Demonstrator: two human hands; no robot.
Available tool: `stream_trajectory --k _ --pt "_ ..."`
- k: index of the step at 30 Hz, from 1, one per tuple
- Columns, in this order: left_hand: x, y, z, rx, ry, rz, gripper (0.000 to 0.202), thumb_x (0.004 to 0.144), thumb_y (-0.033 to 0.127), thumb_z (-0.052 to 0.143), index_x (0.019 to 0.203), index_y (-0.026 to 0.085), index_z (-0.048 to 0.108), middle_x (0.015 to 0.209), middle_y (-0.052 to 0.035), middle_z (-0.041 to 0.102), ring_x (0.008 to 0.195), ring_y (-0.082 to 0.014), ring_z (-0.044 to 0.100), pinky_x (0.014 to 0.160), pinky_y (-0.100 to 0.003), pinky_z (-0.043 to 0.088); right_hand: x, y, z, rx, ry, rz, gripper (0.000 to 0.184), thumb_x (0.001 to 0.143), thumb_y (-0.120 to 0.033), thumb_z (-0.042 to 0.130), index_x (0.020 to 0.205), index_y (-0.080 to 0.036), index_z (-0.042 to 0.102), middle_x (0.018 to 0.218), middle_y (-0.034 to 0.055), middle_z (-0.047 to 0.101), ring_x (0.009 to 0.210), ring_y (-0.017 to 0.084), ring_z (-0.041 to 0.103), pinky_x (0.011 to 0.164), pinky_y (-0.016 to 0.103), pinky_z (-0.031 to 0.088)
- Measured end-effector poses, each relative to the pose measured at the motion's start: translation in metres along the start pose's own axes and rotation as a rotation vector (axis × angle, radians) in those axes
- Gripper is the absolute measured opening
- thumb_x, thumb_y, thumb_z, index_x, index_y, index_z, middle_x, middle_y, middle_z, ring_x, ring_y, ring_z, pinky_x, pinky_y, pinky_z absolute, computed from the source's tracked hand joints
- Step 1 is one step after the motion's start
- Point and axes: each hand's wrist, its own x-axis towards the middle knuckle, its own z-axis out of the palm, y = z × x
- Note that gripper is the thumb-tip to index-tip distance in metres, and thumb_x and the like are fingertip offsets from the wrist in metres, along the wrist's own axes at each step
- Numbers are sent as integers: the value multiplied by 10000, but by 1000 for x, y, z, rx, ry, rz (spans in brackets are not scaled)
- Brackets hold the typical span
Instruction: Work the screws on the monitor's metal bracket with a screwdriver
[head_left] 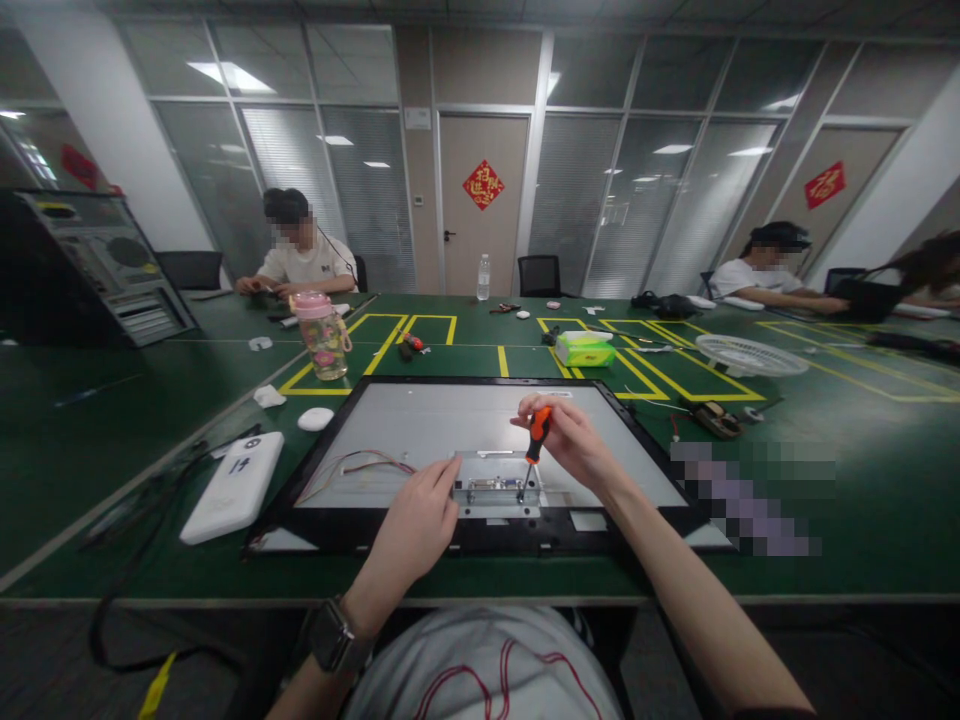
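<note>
Over the silver bracket point(481, 467) tilts an orange-and-black screwdriver point(538, 434).

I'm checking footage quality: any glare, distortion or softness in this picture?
Head view: the glass shows bright reflections; towards its left edge, the PC case leans, likely lens distortion; near its centre, the screwdriver reads clearly, the bracket's details look soft; pixelation masks something right of the panel.

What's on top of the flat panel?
A metal box, with the left hand at its edge, and thin wires. Where the box sits, the panel is covered from view.
</note>
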Motion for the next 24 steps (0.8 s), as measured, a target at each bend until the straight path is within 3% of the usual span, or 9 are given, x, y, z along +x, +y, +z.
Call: stream_trajectory --k 3,8,12,19,24 --pt "0 0 0 2 -2 6 494 876 106 391 1341 101 558 1289 -149 634 1154 -240 608 1029 -394 487 -1 0 -1 -10 17 -15 188 780 -435 779 810 -253 744 905 17 646 845 162 612 980 421 486" --pt "0 0 0 -1 15 15 489 873 106 396 1332 116 567 1283 -145 638 1145 -237 612 1018 -397 495 -2 -1 -4 17 1 59 279 835 -421 731 1066 -264 750 877 41 712 838 175 654 880 380 509" --pt "0 -1 0 2 26 25 482 876 103 395 1323 125 574 1262 -137 648 1128 -232 619 1011 -390 499 -2 -2 -2 0 2 78 324 845 -412 718 1124 -248 732 927 61 721 841 184 664 874 388 504" --pt "0 -1 1 -2 30 31 476 881 102 401 1326 114 570 1253 -140 649 1122 -237 620 1007 -402 506 -1 1 0 -105 88 -57 184 668 -261 868 775 -258 718 868 -12 615 765 140 604 738 302 504" --pt "0 -1 1 6 35 36 470 880 99 401 1315 118 577 1254 -143 649 1123 -240 623 1008 -411 508 -1 1 2 -81 114 -25 216 787 -416 760 918 -245 744 969 45 669 829 180 624 810 361 508"
